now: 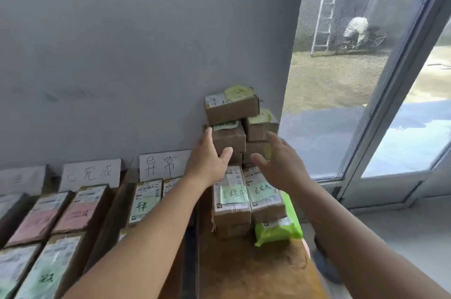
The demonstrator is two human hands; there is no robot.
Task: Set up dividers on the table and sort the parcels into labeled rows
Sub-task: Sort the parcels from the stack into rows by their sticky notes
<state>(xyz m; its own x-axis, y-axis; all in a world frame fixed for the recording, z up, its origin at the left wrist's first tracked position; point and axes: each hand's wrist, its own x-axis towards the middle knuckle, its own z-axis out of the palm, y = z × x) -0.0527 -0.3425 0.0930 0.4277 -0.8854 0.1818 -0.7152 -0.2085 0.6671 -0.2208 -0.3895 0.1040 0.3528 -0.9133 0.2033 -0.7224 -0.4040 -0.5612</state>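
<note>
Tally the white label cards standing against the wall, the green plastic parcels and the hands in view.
White label cards: 3
Green plastic parcel: 1
Hands, left hand and right hand: 2
Total: 6

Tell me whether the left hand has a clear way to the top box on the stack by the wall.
Probably yes. The left hand rests on a lower box, and nothing covers the top box above.

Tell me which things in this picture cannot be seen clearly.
- Head view: the leftmost row sign is too blurred to read.
- Lower boxes of the parcel stack are hidden behind the left hand and right hand.
- The near parcels are cut off by the edge.
</note>
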